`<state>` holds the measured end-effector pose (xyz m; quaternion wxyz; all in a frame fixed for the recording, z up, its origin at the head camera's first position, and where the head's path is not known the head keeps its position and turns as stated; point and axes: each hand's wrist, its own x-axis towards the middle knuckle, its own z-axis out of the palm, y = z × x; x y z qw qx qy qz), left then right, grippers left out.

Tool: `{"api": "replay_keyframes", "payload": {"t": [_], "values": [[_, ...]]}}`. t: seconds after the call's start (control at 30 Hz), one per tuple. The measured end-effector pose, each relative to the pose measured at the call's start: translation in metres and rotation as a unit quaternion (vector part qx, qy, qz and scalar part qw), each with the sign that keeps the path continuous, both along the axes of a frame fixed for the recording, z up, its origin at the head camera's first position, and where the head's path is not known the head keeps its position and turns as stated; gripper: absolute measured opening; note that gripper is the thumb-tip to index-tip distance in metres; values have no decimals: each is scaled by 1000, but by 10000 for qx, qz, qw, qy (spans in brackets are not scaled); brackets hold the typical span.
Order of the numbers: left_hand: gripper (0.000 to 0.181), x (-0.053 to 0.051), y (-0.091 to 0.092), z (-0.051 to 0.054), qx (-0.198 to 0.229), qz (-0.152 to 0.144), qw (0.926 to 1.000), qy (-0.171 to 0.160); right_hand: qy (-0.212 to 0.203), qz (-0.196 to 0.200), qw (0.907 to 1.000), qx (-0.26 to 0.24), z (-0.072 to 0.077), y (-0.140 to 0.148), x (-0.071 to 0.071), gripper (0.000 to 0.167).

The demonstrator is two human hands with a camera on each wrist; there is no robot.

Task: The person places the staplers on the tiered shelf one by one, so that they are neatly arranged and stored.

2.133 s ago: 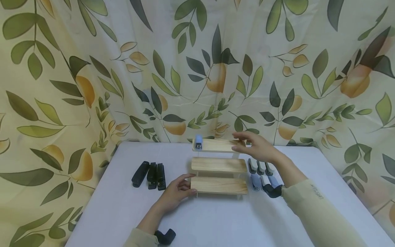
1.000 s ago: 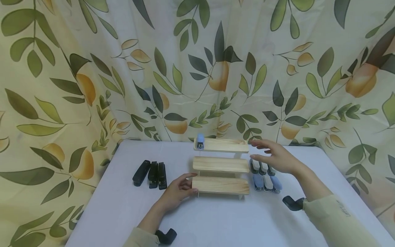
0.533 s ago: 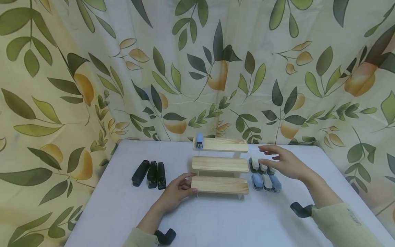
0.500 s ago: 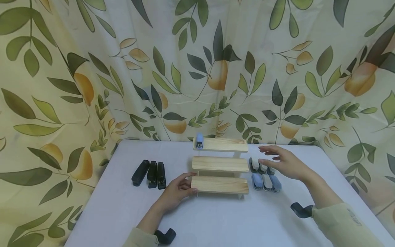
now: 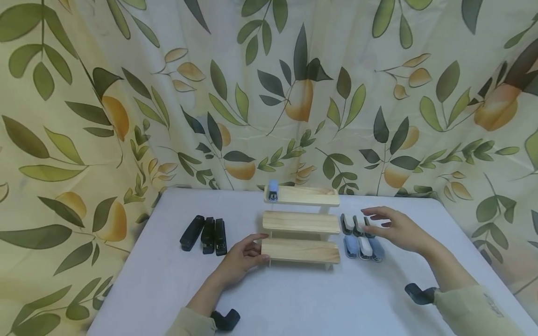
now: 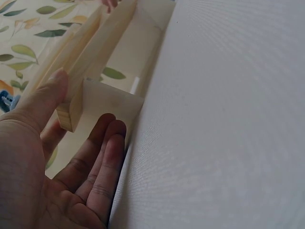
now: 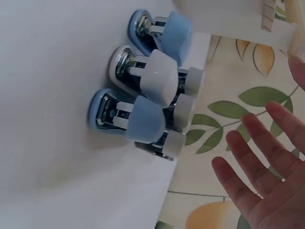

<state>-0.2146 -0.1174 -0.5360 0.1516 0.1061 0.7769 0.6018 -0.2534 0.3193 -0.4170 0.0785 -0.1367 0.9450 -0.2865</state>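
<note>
A three-tier wooden shelf stands mid-table, with a small blue stapler (image 5: 273, 190) on the left of its top tier (image 5: 308, 196). My left hand (image 5: 241, 259) holds the left end of the lowest tier (image 5: 300, 251); in the left wrist view, thumb and a finger lie around the wooden end (image 6: 69, 116). Right of the shelf are small staplers in two rows: blue (image 5: 351, 246), white (image 5: 365, 248) and blue (image 5: 377, 250) in front, white-topped ones (image 5: 348, 223) behind. My right hand (image 5: 399, 228), fingers spread and empty, is above the back row, partly hiding it.
Three black staplers (image 5: 208, 235) lie side by side on the white-covered table (image 5: 294, 298), left of the shelf. A leaf-and-fruit patterned curtain (image 5: 235, 140) hangs behind the table and along its left side.
My right hand has moved from the top tier's right end to the right, down and nearer, to above the small staplers. My left hand has stayed at the lowest tier.
</note>
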Motion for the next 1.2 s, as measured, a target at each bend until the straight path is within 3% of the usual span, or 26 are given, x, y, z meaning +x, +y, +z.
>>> {"api": "replay_keyframes", "payload": {"t": [0.7, 1.0, 1.2], "values": [[57, -1, 1, -2, -11, -84, 10000, 22, -713, -144, 9973, 77, -25, 26, 12, 67], [58, -1, 0, -1, -37, -75, 10000, 44, -371, -217, 9991, 65, -24, 30, 16, 67], [57, -1, -1, -1, -28, -66, 10000, 58, -518, -177, 9985, 34, -26, 32, 18, 63]]}}
